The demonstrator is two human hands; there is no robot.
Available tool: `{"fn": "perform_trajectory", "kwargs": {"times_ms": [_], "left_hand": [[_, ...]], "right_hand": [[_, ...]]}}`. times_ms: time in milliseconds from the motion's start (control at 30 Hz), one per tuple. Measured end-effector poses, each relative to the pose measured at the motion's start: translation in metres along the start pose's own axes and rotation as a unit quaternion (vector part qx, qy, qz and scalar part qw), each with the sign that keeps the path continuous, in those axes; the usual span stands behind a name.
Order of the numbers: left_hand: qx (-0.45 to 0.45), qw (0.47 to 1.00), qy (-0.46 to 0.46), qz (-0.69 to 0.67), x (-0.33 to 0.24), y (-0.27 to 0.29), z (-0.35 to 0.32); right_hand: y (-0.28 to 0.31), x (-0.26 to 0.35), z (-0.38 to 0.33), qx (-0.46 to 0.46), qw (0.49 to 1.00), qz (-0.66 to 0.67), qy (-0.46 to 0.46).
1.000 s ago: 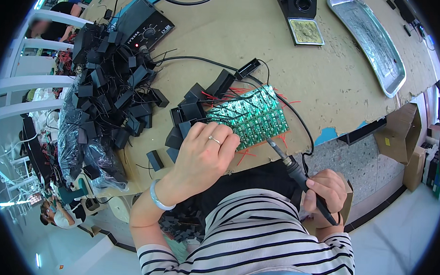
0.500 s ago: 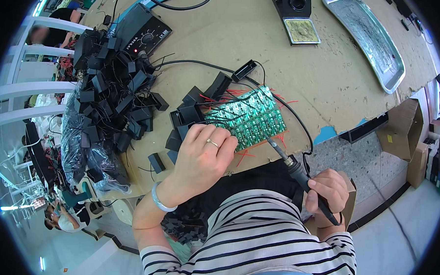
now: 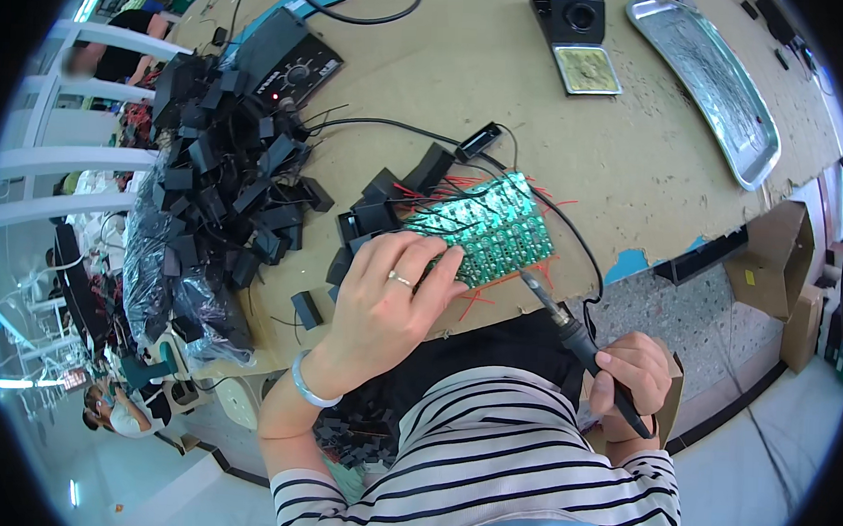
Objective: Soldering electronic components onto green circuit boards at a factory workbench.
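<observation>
A green circuit board panel (image 3: 504,231) lies near the table's front edge, with red wires sticking out around it and black wires across its left part. My left hand (image 3: 389,285), with a ring and a pale bracelet, is at the panel's lower left corner. Its fingers are bent and close together; whatever they hold is hidden. My right hand (image 3: 635,371) is closed round the handle of a soldering iron (image 3: 578,343). The iron's tip points at the panel's lower right edge, just off it. Several black plastic cases (image 3: 379,200) lie beside the panel, partly behind my left hand.
A heap of black cases (image 3: 228,175) covers the table's left side by a black control box (image 3: 294,60) with a red light. The iron's black cable (image 3: 573,234) loops behind the panel. Farther back are an iron stand (image 3: 573,16), a yellowish sponge tray (image 3: 588,70) and a metal tray (image 3: 716,97).
The soldering iron's tip has drawn back slightly from the panel's edge. My left thumb and index finger have shifted at the panel's corner. The view has moved a little.
</observation>
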State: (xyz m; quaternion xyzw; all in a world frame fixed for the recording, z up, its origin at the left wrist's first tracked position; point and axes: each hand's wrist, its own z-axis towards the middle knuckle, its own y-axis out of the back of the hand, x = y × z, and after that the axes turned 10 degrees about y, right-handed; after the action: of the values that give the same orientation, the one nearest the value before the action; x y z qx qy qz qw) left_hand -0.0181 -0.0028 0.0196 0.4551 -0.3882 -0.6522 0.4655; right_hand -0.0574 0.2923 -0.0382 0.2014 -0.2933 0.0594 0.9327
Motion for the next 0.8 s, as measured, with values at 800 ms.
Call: {"fn": "perform_trajectory", "kwargs": {"times_ms": [800], "left_hand": [[-0.374, 0.782, 0.411, -0.281, 0.059, -0.012, -0.141]], "right_hand": [[-0.004, -0.004, 0.010, -0.006, 0.998, -0.060, 0.005]]}}
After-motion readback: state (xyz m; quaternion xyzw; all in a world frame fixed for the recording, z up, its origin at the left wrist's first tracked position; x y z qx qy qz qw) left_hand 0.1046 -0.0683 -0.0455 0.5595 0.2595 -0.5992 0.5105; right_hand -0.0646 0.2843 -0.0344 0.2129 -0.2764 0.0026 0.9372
